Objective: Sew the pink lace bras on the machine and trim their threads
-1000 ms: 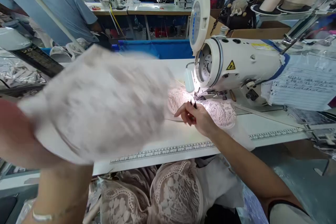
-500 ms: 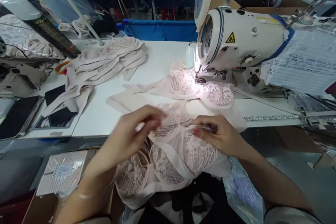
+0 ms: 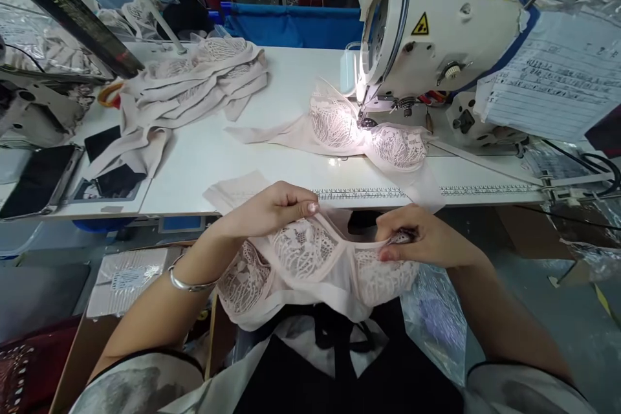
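Observation:
A pale pink lace bra (image 3: 305, 252) is stretched between my two hands, in front of my body at the table's near edge. My left hand (image 3: 274, 210) pinches its upper edge at the left cup, thumb on top. My right hand (image 3: 417, 236) is closed on the upper edge of the right cup, with the fingers curled behind the fabric. Another lace cup (image 3: 245, 281) hangs at the lower left, under my left forearm. A second pink bra (image 3: 334, 119) lies on the table under the needle of the lit sewing machine (image 3: 436, 32).
A heap of pink bras (image 3: 194, 81) lies on the left of the white table (image 3: 194, 174), near orange-handled scissors (image 3: 110, 96). A ruler strip (image 3: 359, 194) runs along the front edge. A handwritten sheet (image 3: 557, 71) hangs at the right. Below left is a box with a wrapped package (image 3: 129, 278).
My left hand, free of the fabric before, has come down and taken the bra's upper edge. The bra is now spread with its cups facing me. The view has tilted downward.

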The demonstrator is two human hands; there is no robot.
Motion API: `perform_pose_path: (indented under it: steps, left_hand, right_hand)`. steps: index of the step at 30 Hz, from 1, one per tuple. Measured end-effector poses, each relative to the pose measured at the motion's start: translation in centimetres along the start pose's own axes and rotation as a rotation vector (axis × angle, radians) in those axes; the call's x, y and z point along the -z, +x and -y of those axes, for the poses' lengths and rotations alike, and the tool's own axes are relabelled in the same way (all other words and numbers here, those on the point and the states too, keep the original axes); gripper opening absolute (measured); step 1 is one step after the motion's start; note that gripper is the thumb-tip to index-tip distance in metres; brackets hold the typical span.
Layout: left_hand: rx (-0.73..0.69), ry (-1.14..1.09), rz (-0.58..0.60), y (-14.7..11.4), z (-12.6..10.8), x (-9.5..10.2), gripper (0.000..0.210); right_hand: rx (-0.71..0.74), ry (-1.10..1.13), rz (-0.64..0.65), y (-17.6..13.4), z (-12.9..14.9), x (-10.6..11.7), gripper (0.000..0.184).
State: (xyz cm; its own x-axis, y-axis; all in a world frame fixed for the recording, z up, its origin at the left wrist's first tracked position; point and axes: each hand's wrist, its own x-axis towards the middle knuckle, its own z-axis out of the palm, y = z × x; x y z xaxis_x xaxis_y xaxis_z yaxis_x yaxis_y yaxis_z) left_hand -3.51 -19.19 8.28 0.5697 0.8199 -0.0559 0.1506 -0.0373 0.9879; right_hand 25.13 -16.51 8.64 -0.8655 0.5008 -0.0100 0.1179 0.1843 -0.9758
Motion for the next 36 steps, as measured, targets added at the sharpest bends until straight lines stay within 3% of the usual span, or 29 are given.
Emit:
perform_pose_path:
  steps: [4, 10, 17, 21, 24, 27, 30, 33, 36]
  left_hand:
    - [0.102, -0.138, -0.076, -0.4, 1.3, -1.3, 0.059]
    - [0.070, -0.276, -0.014, -1.0, 1.9, -1.8, 0.043]
    - [0.041, -0.373, -0.094, -0.9, 2.4, -3.0, 0.070]
    - [0.051, -0.376, -0.115, -0.6, 2.4, -3.3, 0.070]
    - [0.027, -0.379, -0.100, -0.4, 2.5, -3.4, 0.068]
    - [-0.015, -0.350, -0.074, -0.2, 2.6, -3.3, 0.067]
    - [-0.013, -0.315, -0.019, -0.4, 2.9, -2.7, 0.067]
    - [0.060, -0.283, 0.073, -0.8, 2.9, -1.7, 0.063]
    - [0.158, 0.035, 0.015, -0.9, 2.0, -1.8, 0.037]
  right_hand:
    - [-0.015, 0.098, -0.018, 0.2, -1.8, -0.2, 0.037]
    - [0.000, 0.328, -0.123, 0.3, -3.3, -0.8, 0.055]
    - [0.036, 0.496, -0.070, 0.5, -4.6, -1.3, 0.060]
    - [0.008, 0.326, -0.036, 0.7, -4.1, -0.7, 0.055]
    - [-0.030, 0.100, 0.063, 0.9, -2.9, -0.5, 0.061]
    - [-0.014, 0.006, 0.116, 1.1, -2.0, -0.9, 0.039]
    - [-0.052, 0.125, 0.053, 0.9, -2.1, -1.3, 0.022]
    - [-0.112, 0.289, -0.001, 0.4, -2.8, -1.6, 0.022]
    - [-0.148, 0.353, -0.026, 0.1, -3.2, -2.0, 0.027]
